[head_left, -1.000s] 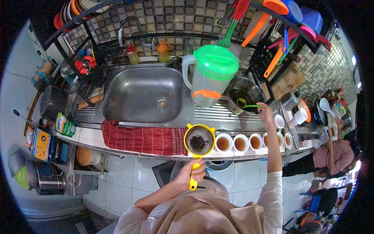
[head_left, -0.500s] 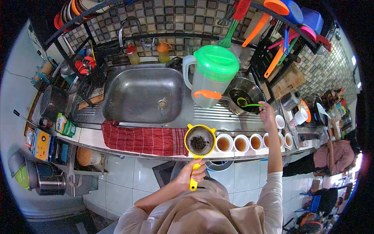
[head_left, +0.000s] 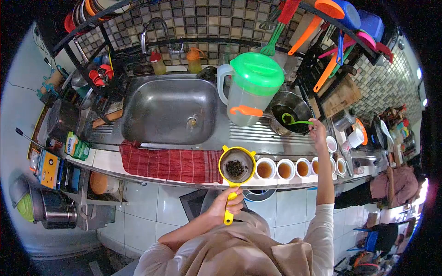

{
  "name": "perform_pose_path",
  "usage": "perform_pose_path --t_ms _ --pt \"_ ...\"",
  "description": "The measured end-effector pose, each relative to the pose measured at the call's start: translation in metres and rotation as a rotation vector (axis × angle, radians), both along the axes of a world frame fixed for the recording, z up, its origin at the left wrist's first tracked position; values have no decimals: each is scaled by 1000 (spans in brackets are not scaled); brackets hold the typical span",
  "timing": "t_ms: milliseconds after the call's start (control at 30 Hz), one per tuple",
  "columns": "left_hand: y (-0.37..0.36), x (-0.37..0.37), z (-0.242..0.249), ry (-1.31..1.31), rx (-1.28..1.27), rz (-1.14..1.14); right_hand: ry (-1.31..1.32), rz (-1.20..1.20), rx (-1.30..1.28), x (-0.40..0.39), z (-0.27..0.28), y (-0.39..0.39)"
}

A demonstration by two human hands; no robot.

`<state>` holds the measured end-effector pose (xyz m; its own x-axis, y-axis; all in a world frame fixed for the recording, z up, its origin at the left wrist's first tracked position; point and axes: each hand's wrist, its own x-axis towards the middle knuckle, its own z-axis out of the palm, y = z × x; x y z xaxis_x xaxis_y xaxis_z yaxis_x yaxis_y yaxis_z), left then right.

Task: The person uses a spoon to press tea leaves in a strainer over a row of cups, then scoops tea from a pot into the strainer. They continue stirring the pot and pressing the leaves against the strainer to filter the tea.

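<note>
My left hand (head_left: 229, 203) is closed around the handle of a yellow strainer (head_left: 228, 216). Dark wet leaves (head_left: 235, 169) lie in the strainer's mesh, which is level over the counter's front edge. My right hand (head_left: 317, 132) grips the end of a green ladle (head_left: 301, 123). The ladle's bowl is inside a steel saucepan (head_left: 277, 125) that holds dark liquid. Along the counter edge stands a row of several white cups; the nearest cup (head_left: 265, 170) contains brown liquid. My right forearm partly covers the cups farther right.
A big pitcher (head_left: 248, 103) with a green lid stands left of the saucepan, whose orange handle (head_left: 246, 110) crosses in front of it. The steel sink (head_left: 170, 112) is on the left, with a red cloth (head_left: 168, 163) before it. A person (head_left: 398, 186) is at the right.
The green ladle's bowl and my right hand have shifted very slightly in and over the saucepan. My left hand holds the strainer in the same place.
</note>
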<state>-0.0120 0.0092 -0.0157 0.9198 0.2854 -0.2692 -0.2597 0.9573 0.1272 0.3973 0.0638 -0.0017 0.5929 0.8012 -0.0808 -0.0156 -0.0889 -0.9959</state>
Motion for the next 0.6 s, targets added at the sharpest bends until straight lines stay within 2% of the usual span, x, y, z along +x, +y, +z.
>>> perform_pose_path --t_ms 233,600 --pt "0 1 -3 -19 1 2 -22 -95 7 -3 5 3" --pt "1 0 -1 -15 2 1 -72 -53 28 3 2 3"
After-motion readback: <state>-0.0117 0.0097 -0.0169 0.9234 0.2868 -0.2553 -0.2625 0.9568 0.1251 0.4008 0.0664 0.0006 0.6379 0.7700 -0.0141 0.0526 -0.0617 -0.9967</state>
